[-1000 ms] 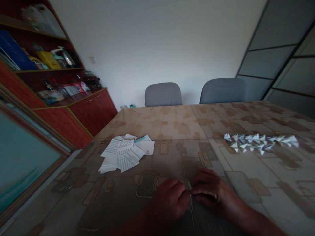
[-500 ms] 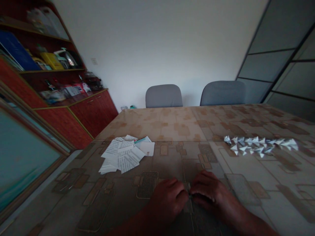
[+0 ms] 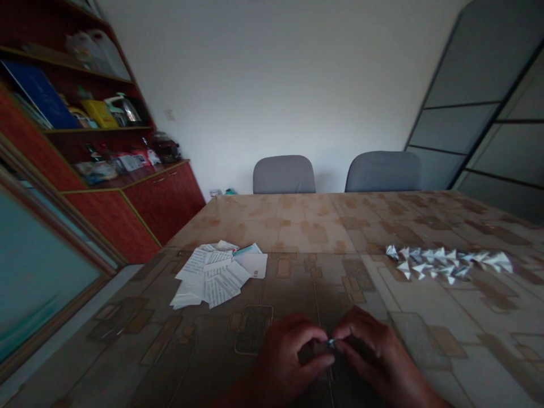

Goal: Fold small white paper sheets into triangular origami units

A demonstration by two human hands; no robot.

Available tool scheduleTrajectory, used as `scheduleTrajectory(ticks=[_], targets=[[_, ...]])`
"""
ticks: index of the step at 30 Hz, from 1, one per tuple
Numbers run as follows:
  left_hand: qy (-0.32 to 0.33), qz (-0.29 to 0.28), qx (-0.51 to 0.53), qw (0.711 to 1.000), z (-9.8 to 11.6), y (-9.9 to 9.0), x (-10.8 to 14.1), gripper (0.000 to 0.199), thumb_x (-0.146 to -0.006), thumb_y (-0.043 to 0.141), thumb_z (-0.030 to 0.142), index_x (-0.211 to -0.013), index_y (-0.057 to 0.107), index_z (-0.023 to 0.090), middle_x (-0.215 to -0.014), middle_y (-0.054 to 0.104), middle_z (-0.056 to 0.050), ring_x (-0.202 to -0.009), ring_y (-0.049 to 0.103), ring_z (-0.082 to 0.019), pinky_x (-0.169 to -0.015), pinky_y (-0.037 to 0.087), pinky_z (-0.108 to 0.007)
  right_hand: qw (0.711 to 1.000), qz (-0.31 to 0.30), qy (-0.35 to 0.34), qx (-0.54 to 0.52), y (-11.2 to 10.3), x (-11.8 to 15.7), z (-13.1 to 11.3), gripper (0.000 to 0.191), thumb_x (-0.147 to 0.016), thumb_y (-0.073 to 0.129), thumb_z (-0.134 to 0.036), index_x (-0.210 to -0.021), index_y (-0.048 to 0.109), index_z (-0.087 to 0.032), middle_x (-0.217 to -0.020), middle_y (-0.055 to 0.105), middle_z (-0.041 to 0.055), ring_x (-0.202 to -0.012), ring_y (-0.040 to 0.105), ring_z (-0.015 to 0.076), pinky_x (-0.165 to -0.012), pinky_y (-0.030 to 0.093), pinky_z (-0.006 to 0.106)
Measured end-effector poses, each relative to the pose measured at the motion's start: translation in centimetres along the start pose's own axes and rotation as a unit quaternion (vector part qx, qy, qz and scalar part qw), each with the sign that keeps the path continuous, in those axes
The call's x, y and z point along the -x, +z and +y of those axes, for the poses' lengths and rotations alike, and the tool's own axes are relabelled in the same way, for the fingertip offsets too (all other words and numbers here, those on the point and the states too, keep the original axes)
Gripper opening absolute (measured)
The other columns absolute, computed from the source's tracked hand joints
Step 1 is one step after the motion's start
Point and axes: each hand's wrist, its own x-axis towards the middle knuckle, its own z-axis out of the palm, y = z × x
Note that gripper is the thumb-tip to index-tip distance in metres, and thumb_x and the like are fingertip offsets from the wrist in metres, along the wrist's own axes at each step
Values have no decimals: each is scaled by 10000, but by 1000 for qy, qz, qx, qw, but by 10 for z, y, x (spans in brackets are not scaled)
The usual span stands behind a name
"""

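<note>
Low in the head view, my left hand [image 3: 293, 345] and my right hand [image 3: 369, 345] meet just above the patterned table. Between their fingertips is a small pale piece of folded paper [image 3: 331, 342], pinched from both sides. Most of it is covered by the fingers, and its exact shape is too small to make out. A loose pile of printed paper slips [image 3: 219, 275] lies ahead and to the left of my hands. To the right, several small pointed folded-paper pieces [image 3: 450, 262] stand in uneven rows.
The patterned tablecloth [image 3: 297, 221] covers the large table. Two grey chairs [image 3: 284, 174] stand at its far edge, before a white wall. A red-brown cabinet [image 3: 165, 198] with filled shelves is at the left, and a panelled sliding door [image 3: 450, 124] at the right.
My hands have risen slightly and turned, with thumbs and fingertips now pinching the small paper in plain sight. The whole scene sits a little lower as the head tilts up.
</note>
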Motion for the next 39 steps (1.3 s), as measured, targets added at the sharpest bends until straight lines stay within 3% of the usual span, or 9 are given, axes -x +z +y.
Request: scheduleTrajectory(ticks=[5,8,13,16,20,24,30,34,39], targets=[[16,53,30,998,7,3,3,148,-808,589,179,-677,656,169,-608,615,-19,-575,573,-134,-564,376,-218,1000,-8,-4,9,2,4,-6,102,-873,517,-137,-826,580,-201,-743,624,17,-689,601,164,-605,453,260],[-18,41,56,997,12,1,4,188,-815,560,211,-647,635,169,-580,592,-11,-553,557,-135,-561,370,-224,999,-16,-30,20,1,3,-12,130,-864,506,-115,-788,557,-208,-728,619,11,-701,595,169,-628,444,272],[-70,-7,56,996,13,-2,4,132,-801,563,202,-689,625,170,-596,587,2,-564,549,-133,-557,358,-217,999,-28,0,-26,0,2,-17,150,-874,498,-122,-774,556,-218,-726,624,6,-707,602,168,-644,449,269],[-33,5,33,999,10,-1,6,108,-812,552,180,-762,647,176,-663,615,-14,-626,578,-143,-599,371,-227,999,-25,18,-39,1,3,-16,140,-882,510,-142,-781,570,-217,-749,626,13,-723,603,174,-647,449,271],[2,28,35,999,10,-1,6,147,-794,532,173,-693,639,173,-630,605,-18,-614,579,-144,-599,365,-233,999,-21,3,-31,3,4,-15,146,-872,519,-137,-757,566,-214,-737,614,13,-719,591,174,-656,441,277],[-77,8,81,994,17,-3,3,152,-770,524,199,-660,622,163,-585,581,-7,-564,554,-138,-561,361,-223,1000,-10,10,-20,5,3,-17,168,-881,537,-162,-721,546,-210,-699,592,6,-696,577,168,-634,429,266],[-228,-12,180,957,19,-5,-3,126,-730,576,239,-646,619,156,-583,576,4,-572,541,-136,-547,379,-208,993,1,91,-80,6,4,-16,255,-932,510,-317,-709,548,-200,-684,572,3,-613,562,143,-554,435,231],[-267,-21,254,929,18,-7,-5,168,-730,616,305,-655,601,155,-587,566,12,-576,532,-134,-555,385,-217,979,-27,136,-148,8,5,-12,276,-929,502,-377,-734,563,-193,-679,584,0,-612,571,145,-554,454,227],[-286,0,330,900,13,-8,-6,287,-740,634,435,-687,557,163,-574,559,18,-538,512,-122,-551,383,-227,980,-46,115,-157,13,5,-11,154,-889,549,-284,-793,632,-196,-763,661,17,-692,632,162,-630,478,246]])
